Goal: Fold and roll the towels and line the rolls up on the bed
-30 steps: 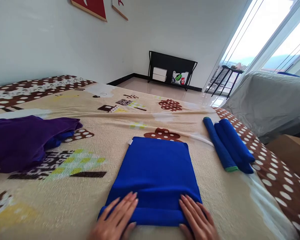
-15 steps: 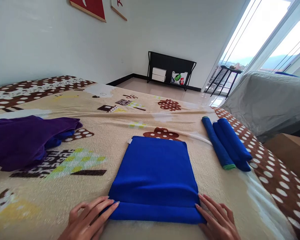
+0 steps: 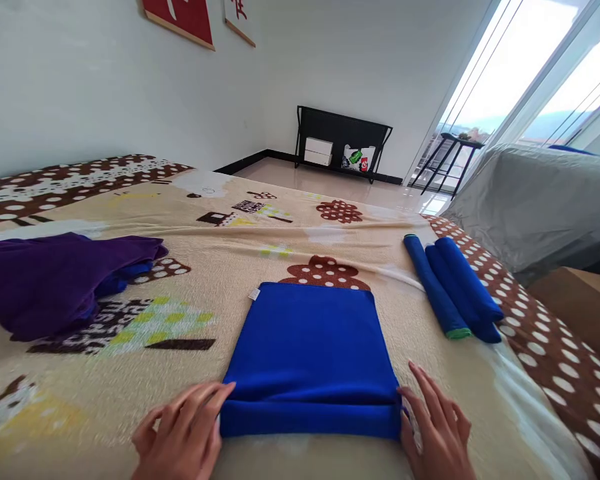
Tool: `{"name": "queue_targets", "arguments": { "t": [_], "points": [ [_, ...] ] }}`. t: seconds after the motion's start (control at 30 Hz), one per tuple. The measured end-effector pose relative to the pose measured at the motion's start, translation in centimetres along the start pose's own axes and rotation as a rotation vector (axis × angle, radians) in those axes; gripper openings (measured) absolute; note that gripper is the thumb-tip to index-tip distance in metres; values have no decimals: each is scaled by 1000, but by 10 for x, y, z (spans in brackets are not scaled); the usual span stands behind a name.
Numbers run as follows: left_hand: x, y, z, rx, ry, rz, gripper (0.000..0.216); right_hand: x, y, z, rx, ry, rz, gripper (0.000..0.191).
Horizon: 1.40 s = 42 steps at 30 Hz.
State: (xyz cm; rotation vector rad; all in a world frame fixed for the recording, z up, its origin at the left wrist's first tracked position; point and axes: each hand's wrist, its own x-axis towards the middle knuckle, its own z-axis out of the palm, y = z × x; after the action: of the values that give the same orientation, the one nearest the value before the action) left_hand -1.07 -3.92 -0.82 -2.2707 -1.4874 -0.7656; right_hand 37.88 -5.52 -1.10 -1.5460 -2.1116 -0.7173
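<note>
A blue cloth (image 3: 313, 340) lies flat in front of me with a white tag at its far left corner. Its near edge is turned over into a flat band (image 3: 310, 419). My left hand (image 3: 183, 427) grips the band's left end, index fingertip on top and thumb low at the side. At the right end, my right hand (image 3: 437, 423) pinches the band between thumb and index finger, its other fingers stretched forward over the blanket.
A patterned beige blanket (image 3: 230, 267) covers the bed. Several rolled blue cloths (image 3: 447, 287) lie at the right. A purple cloth (image 3: 55, 280) is heaped at the left over blue fabric. A cardboard box (image 3: 580, 307) stands beyond the right edge.
The blue cloth's far edge has come slightly nearer to me, and its near band looks thicker. My hands now grip the band's ends, where the fingers lay flatter before.
</note>
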Motion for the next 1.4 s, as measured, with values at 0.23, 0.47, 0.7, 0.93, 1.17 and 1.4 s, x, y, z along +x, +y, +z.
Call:
{"name": "queue_targets", "arguments": {
  "t": [0.23, 0.47, 0.7, 0.93, 1.17, 1.4],
  "points": [
    [32, 63, 34, -77, 62, 363, 38, 34, -78, 17, 269, 109, -268, 34],
    [16, 3, 9, 114, 14, 106, 45, 13, -15, 7, -25, -3, -72, 40],
    [58, 65, 25, -9, -32, 413, 44, 46, -81, 17, 291, 54, -217, 34],
    [38, 22, 17, 66, 2, 123, 45, 27, -35, 9, 38, -8, 31, 39],
    [62, 60, 22, -41, -97, 418, 46, 44, -72, 17, 244, -47, -104, 32],
    [47, 38, 28, 37, 6, 219, 47, 25, -33, 13, 73, -7, 103, 37]
  ]
}}
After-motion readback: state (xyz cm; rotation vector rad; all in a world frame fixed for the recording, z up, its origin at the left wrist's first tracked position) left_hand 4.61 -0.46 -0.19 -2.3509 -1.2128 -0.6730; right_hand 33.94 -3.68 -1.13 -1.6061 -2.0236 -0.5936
